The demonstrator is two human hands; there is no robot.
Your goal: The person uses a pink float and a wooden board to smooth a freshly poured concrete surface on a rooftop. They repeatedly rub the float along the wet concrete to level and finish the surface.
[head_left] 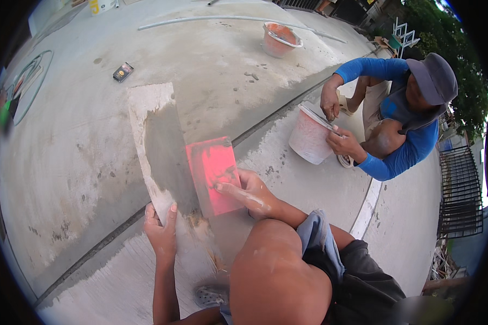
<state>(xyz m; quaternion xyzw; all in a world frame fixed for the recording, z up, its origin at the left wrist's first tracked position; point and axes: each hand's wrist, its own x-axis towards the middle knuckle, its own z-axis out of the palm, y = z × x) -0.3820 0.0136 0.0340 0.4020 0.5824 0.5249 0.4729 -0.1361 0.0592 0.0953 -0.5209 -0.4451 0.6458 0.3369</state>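
Observation:
My left hand pinches the near end of a long, pale board between thumb and fingers. Wet grey mortar coats much of the board's face. My right hand grips a flat, bright red rectangular plate by its right edge, thumb on top and fingers hidden beneath. Grey smears mark the plate, which lies close beside the board's right edge. I cannot tell whether the two touch. Beneath both, a dark straight joint crosses the concrete, with damp grey bands along it.
At right, a crouching person in a blue-sleeved top holds the rim of a whitish bucket. An orange tub and a long pipe lie farther back. A small dark box rests on the concrete; my bent knee is close below.

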